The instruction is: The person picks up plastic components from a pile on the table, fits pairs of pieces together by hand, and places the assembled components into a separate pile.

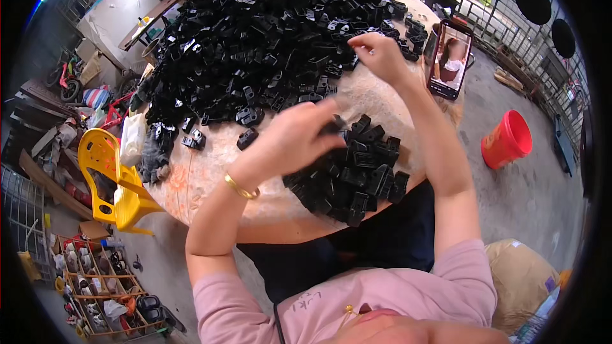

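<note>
A big heap of small black plastic parts (268, 32) covers the far half of a round tan table (204, 172). A smaller pile of the same black parts (357, 165) lies at the near edge. My left hand (299, 137) hovers over that near pile, blurred, with its fingers closed on a black part at the pile's top. My right hand (379, 54) reaches to the heap's right edge, its fingertips pinching a black part there. A gold bangle (241, 188) circles my left wrist.
A phone (448, 58) with a lit screen stands propped at the table's right edge. A yellow plastic chair (111, 181) stands left of the table, a red bucket (507, 140) on the concrete floor to the right. Crates of bottles (95, 280) and clutter fill the lower left.
</note>
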`<act>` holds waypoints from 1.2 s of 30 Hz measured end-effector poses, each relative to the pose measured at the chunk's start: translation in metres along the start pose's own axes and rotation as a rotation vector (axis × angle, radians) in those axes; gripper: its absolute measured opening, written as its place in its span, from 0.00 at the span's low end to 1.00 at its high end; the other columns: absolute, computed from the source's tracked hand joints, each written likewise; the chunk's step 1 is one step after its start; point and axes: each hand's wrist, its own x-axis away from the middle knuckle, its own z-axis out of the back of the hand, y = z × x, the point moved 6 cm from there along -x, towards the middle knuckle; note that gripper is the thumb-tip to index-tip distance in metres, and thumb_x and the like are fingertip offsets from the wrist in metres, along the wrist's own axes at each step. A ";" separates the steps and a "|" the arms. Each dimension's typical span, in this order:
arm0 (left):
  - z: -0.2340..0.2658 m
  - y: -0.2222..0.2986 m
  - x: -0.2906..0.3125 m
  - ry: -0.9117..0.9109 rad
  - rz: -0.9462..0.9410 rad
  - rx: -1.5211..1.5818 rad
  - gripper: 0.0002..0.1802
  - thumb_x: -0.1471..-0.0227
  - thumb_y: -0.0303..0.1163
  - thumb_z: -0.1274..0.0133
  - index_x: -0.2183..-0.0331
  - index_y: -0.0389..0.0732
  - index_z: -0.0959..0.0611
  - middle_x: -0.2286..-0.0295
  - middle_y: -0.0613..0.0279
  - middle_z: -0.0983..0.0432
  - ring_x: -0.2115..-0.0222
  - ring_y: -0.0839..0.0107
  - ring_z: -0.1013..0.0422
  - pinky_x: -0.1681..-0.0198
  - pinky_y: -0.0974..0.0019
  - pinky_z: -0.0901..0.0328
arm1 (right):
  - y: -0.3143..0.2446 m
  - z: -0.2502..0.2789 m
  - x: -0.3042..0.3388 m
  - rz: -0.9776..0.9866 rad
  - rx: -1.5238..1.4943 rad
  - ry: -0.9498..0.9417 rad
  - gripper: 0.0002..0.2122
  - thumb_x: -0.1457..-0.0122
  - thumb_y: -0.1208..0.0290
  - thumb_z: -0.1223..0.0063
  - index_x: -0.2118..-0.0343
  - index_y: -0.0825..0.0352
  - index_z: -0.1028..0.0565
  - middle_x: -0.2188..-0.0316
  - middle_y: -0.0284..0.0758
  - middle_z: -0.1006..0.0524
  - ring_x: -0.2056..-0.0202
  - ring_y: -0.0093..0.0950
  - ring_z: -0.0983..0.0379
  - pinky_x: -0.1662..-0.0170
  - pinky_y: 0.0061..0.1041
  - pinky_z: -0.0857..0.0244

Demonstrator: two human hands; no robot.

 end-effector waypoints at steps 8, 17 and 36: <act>0.013 -0.021 -0.007 0.176 -0.098 0.053 0.13 0.56 0.31 0.43 0.65 0.37 0.21 0.73 0.62 0.26 0.72 0.71 0.32 0.68 0.71 0.35 | -0.045 -0.058 0.015 0.466 0.393 -0.080 0.15 0.52 0.76 0.50 0.58 0.66 0.29 0.56 0.34 0.30 0.54 0.33 0.36 0.55 0.30 0.39; 0.003 -0.073 -0.021 0.283 0.067 -0.357 0.15 0.64 0.27 0.41 0.67 0.38 0.21 0.69 0.57 0.29 0.63 0.59 0.35 0.57 0.63 0.39 | -0.050 -0.023 0.012 0.376 0.084 0.190 0.06 0.57 0.77 0.41 0.77 0.70 0.28 0.68 0.34 0.27 0.70 0.29 0.28 0.69 0.22 0.33; 0.018 -0.101 -0.006 0.697 0.253 1.184 0.17 0.48 0.22 0.52 0.55 0.36 0.31 0.64 0.59 0.29 0.66 0.73 0.30 0.61 0.70 0.32 | -0.077 -0.047 0.035 -0.008 -0.810 -0.145 0.15 0.52 0.77 0.44 0.60 0.73 0.28 0.65 0.38 0.24 0.63 0.22 0.27 0.59 0.22 0.33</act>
